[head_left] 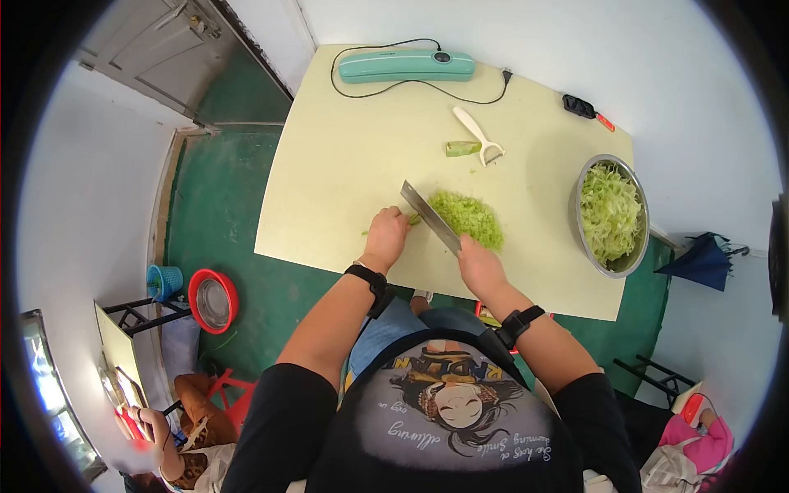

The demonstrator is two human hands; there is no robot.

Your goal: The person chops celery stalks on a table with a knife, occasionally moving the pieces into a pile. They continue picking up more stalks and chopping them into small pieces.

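My right hand (479, 267) is closed round the handle of a kitchen knife (431, 218), its blade slanting away to the upper left. Just left of the blade, my left hand (387, 238) presses its curled fingers on a small bundle of green vegetable strips (413, 219), mostly covered by the fingers. Against the blade's right side lies a pile of finely chopped green vegetable (468, 218). Farther back on the table are a white peeler (469, 123) and a cut green vegetable piece (460, 149) touching or beside its head.
A metal bowl (577, 218) of shredded pale green vegetable (610, 214) stands at the table's right edge. A teal corded appliance (403, 66) lies at the back. On the floor are a red basin (193, 300) and a blue basket (167, 282). Other people sit at both lower sides.
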